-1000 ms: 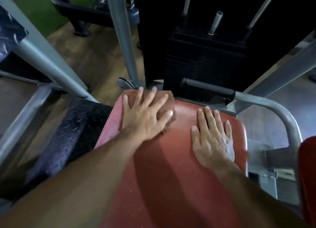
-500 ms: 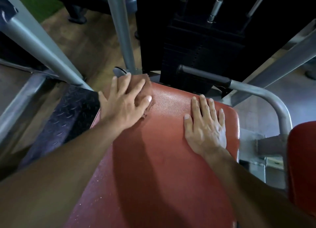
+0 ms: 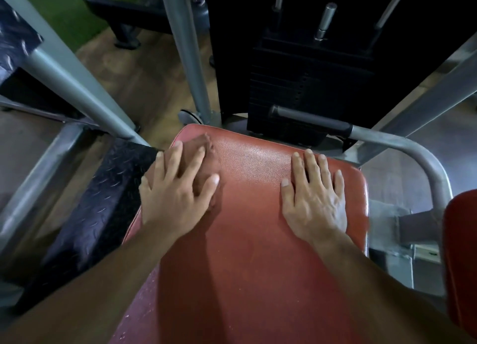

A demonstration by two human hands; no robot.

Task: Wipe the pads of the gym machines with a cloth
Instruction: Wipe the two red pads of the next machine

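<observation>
Here the left hand (image 3: pixel 178 199) lies flat with its fingers spread and straight, pressing a brownish cloth (image 3: pixel 206 160) onto the far left corner of the red pad (image 3: pixel 258 214). The cloth is bunched under the palm and shows only past the fingertips and beside the thumb. The right hand (image 3: pixel 313 196) rests palm down on the bare pad near its far right edge, fingers straight and close together, holding nothing. The two hands are well apart, with shiny red vinyl between them.

Just beyond the pad stands the black weight stack (image 3: pixel 309 80), a metal pin (image 3: pixel 325 21) sticking up from its top. A grey handle bar (image 3: pixel 402 147) with a dark grip curves round the pad's far right corner. A grey upright post (image 3: pixel 188 54) rises behind the cloth's corner, and a slanted grey beam (image 3: pixel 77 85) crosses on the left above a black tread plate (image 3: pixel 98 209). A second red pad (image 3: pixel 462 253) shows at the right edge.
</observation>
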